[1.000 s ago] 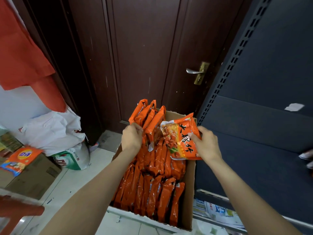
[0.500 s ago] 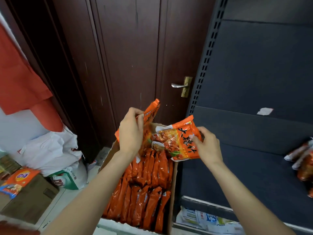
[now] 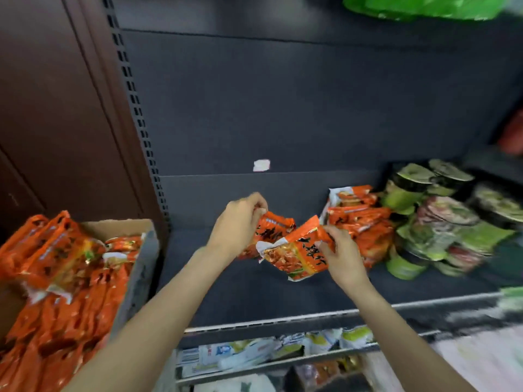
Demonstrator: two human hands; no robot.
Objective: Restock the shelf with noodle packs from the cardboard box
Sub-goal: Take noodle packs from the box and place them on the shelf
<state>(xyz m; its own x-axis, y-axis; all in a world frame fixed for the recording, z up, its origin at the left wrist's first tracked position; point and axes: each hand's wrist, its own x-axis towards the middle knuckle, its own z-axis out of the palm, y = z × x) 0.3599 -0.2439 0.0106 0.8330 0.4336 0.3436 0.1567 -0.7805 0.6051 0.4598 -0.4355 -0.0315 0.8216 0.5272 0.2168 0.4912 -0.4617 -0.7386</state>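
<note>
Two packs are on the go at once, one per hand, and both are hovering over the bare stretch of the dark shelf (image 3: 283, 290). From the head view, the left hand (image 3: 240, 222) pinches the top edge of one orange noodle pack (image 3: 271, 227), and the right hand (image 3: 342, 258) has its fingers curled round the right edge of a second noodle pack (image 3: 294, 256), which sits tilted with the printed face up. Neither pack is touching the shelf board as far as I can tell, but it's pretty blurry.

Just right of those hands there's a stack of the same orange packs (image 3: 356, 219) already on the shelf, and further right of that a pile of green and dark bowl lids (image 3: 441, 210). Left of the shelf is the cardboard box (image 3: 141, 267), still stuffed with orange packs standing on edge.

My guess on handling: these are light, crinkly and a bit slick, with a brittle noodle block inside, so squeezing the middle would crunch it. Grabbing by the sealed edge or lightly across the sides looks safest.
</note>
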